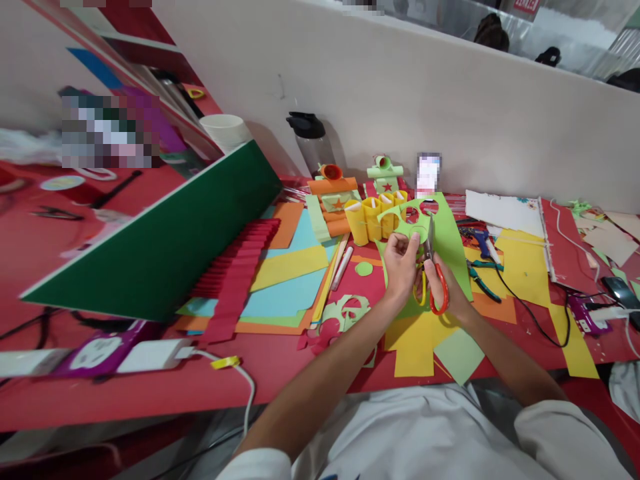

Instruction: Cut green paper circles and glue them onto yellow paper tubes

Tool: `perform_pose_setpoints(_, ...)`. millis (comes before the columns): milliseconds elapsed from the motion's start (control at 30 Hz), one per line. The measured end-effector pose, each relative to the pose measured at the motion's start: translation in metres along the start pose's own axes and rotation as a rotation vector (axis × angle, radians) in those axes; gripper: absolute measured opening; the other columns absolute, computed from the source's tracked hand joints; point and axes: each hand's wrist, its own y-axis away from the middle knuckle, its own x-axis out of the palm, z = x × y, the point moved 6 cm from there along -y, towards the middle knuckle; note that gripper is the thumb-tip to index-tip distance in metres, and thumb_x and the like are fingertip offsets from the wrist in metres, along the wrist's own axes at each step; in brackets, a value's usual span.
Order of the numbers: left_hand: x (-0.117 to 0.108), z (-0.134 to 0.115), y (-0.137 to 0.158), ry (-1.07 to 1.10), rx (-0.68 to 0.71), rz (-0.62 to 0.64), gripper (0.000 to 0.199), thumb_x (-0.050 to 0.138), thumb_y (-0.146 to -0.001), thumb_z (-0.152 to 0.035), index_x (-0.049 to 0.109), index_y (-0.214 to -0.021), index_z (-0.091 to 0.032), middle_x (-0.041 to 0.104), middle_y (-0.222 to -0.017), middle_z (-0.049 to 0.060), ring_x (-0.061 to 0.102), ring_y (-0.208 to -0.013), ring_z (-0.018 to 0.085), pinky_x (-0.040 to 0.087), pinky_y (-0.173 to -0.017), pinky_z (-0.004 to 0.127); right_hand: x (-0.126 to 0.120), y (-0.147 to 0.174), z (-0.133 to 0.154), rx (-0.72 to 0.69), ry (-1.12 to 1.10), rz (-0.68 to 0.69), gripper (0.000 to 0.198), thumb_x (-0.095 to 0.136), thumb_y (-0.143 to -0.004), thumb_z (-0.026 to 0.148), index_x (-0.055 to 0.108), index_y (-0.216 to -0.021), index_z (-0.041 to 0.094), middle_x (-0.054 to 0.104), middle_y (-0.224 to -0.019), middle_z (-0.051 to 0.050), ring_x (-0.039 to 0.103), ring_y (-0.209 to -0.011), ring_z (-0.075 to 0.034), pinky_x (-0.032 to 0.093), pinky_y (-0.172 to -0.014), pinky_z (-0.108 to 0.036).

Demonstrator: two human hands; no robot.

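Notably, the green paper [451, 233] was pinched by the left hand [401, 263], while the scissors [428, 255] were clasped in the right hand [454, 290], blades directed lengthwise towards the wall [360, 87], just right of the left fingertips.

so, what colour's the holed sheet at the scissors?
The sheet is lime green; head view.

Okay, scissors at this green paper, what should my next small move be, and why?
Probably one small, curved snip: your right hand has the scissors at the green sheet, your left hand grips it beside them, and it already has round holes.
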Motion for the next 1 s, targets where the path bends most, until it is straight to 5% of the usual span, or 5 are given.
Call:
perform_pose_setpoints(167, -0.002, 0.002, -0.006, 0.023, 0.033, 0.007, 0.048, 0.082, -0.084, -0.053, 0.046, -0.075, -0.022, 0.044, -0.069, -0.006, 0.049, -0.065, 0.011, 0.042, -0.063, 0.024, -0.001, -0.001, -0.003, -0.018, -0.061, 0.022, 0.046, 0.046, -0.102, 0.069, 0.056, -0.118, 0.026, 0.065, -0.079, 0.002, 0.062, -0.057, -0.015, 0.054, -0.056, -0.029)
perform_pose_setpoints(1000, -0.003, -0.003, -0.014, -0.070, 0.134, 0.064, 0.054, 0.078, -0.087, -0.054, 0.039, -0.067, -0.022, 0.034, -0.067, -0.006, 0.034, -0.063, 0.011, 0.032, -0.061, 0.027, -0.012, -0.005, -0.010, 0.004, -0.023, 0.003, 0.048, 0.049, -0.099, 0.071, 0.055, -0.112, 0.026, 0.057, -0.072, 0.004, 0.058, -0.052, -0.012, 0.052, -0.047, -0.024)
